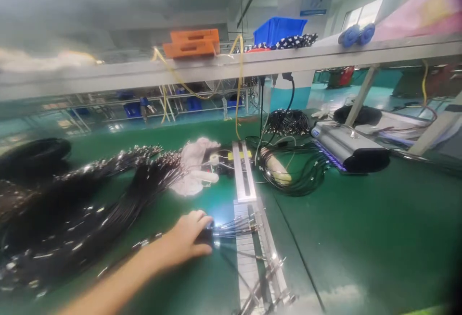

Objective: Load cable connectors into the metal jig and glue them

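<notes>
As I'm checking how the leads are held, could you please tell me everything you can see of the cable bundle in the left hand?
The cable bundle is a sheaf of thin, dark strands, glinting in places. The left hand has its grip around it, hiding part. To the right, the strands fan slightly and extend over the pale metal strip, with metallic-looking tips. Blur leaves their number and any contact with the strip unclear.

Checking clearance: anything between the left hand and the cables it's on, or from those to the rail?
Nothing visible: the left hand grips the cables, which run unobstructed to the rail.
</notes>
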Tool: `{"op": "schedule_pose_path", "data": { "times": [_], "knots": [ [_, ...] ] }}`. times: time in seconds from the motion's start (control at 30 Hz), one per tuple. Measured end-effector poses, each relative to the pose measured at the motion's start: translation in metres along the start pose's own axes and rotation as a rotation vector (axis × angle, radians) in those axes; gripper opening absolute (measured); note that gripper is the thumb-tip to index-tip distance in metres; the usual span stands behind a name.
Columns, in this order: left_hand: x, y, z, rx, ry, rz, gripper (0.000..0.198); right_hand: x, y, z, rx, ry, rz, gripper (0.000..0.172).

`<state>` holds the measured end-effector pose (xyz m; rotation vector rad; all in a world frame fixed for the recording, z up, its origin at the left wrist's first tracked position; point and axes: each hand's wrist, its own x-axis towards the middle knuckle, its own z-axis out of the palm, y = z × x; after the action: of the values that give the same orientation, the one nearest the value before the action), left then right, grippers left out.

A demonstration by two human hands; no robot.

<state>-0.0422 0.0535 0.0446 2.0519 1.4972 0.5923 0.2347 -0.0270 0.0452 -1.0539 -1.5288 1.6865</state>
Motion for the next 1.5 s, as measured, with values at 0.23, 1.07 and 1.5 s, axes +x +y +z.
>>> {"op": "schedule_pose_path", "data": {
  "times": [0.23,1.07,1.5],
  "knots": [
    [0.02,-0.002,0.04,0.037,-0.206,-0.052,0.016,0.115,0.004,-0.073,-0.465,0.373,-0.093,0.023],
    [-0.016,-0.051,0.032,0.155,-0.047,0.109,0.02,0.084,0.042,-0.061,-0.317,0.444,-0.057,0.032],
    [0.003,-0.023,0.051,0.064,-0.117,0.176,0.013,0.087,0.039,-0.058,-0.348,0.457,-0.063,0.03]
  ]
}}
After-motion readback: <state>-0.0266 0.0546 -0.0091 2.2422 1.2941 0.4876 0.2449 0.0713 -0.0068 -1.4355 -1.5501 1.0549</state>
